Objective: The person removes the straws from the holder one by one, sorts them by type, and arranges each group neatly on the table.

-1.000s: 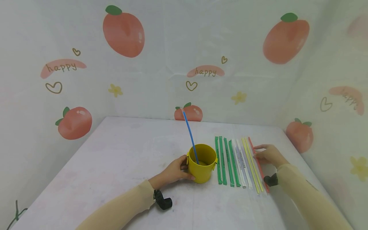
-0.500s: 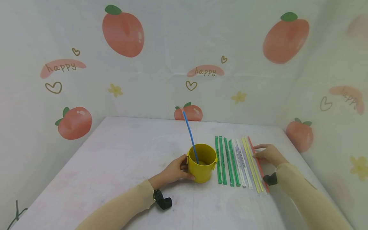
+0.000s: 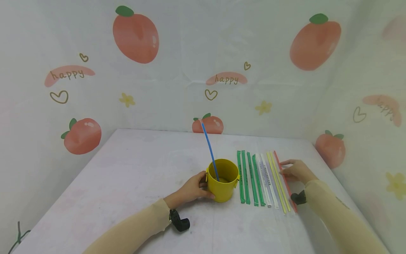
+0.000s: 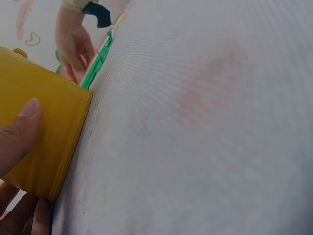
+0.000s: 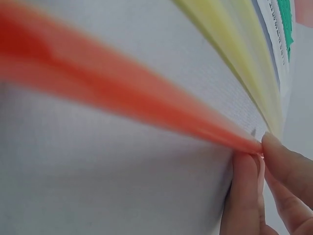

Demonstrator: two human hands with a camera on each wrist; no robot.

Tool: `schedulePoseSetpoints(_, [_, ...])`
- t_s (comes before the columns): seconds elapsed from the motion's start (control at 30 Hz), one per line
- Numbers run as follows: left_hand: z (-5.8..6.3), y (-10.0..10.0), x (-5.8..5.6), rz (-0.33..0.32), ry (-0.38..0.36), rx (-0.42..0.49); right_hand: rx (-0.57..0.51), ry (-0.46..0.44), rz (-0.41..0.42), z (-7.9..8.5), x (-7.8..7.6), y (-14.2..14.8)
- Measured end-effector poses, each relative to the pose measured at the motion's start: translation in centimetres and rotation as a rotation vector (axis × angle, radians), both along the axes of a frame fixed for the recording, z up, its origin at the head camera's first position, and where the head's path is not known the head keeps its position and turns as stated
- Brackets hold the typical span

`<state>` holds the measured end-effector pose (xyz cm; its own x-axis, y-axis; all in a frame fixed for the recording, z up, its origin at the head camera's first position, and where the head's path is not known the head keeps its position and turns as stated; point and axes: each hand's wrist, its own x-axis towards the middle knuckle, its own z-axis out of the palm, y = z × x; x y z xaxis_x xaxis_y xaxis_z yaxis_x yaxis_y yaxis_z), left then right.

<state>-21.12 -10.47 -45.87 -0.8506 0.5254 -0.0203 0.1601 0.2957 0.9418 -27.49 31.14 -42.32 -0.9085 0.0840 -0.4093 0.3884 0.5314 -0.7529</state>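
Observation:
In the head view my left hand [image 3: 191, 188] holds the side of a small yellow bucket [image 3: 222, 192] standing on the table, the thumb lying along its front wall. A blue drinking straw [image 3: 208, 143] leans upright inside, its top well above the rim. To the right, my right hand [image 3: 297, 171] is at a red straw [image 3: 287, 187], the outermost of a row lying flat. The right wrist view shows thumb and fingers pinching the red straw [image 5: 146, 98] near its far end. From the left wrist, the bucket [image 4: 54, 127] appears with fingers round its base.
Between bucket and red straw lie two yellow straws [image 3: 280, 183], white paper-wrapped straws [image 3: 269, 180] and several green-wrapped straws [image 3: 241, 180], roughly parallel. A fruit-printed cloth [image 3: 177, 98] hangs behind the pale table [image 3: 142, 158] and at its sides.

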Motion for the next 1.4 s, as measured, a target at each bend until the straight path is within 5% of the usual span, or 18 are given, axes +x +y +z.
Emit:
schedulePoseSetpoints(0.77, [0.19,0.03,0.19,0.008,-0.011,0.008,0.088,-0.043,-0.021,-0.37,-0.22,0.24])
schedulePoseSetpoints(1.4, [-0.28,-0.14,-0.07,-0.021,0.029,-0.001,0.01,-0.038,-0.006,0.01,0.32,0.52])
